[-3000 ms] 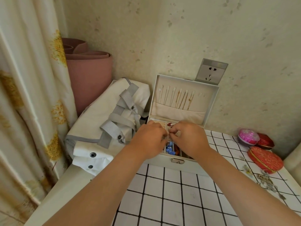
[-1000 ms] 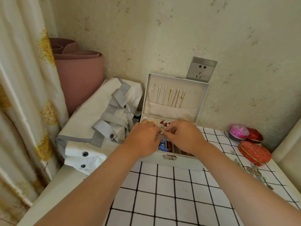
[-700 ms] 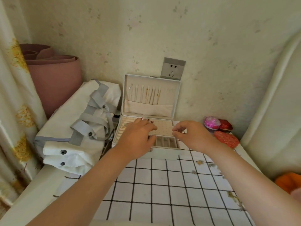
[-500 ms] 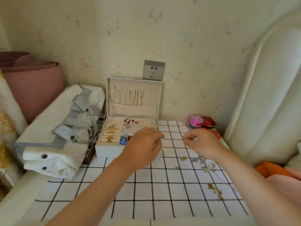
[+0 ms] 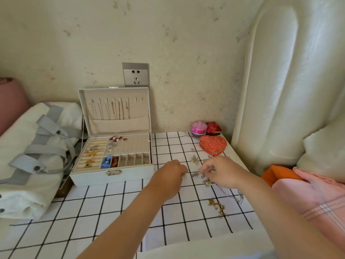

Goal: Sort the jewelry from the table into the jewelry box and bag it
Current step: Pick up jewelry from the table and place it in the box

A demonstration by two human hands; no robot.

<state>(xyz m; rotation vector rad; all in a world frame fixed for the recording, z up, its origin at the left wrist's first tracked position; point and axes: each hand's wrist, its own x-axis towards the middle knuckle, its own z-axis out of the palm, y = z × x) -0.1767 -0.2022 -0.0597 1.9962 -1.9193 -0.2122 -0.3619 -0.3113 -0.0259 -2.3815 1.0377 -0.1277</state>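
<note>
While the bag (image 5: pixel 37 146) lay far left and the open jewelry box (image 5: pixel 112 156) stood beside it on the counter (image 5: pixel 112 212), the left hand (image 5: pixel 168 176) sat low with fingers curled, its grip hidden. Silvery pieces (image 5: pixel 195 174) lay strung left-to-right between both hands; the right hand (image 5: pixel 222 171), nearer them, pinched one end. That box stood to the left of both.

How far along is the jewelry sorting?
Partway. The open jewelry box already holds rings, earrings and hung necklaces. The left hand and right hand are at small silver pieces on the checked cloth. A gold chain and a silver chain lie loose, and the white bag waits beside the box.
</note>
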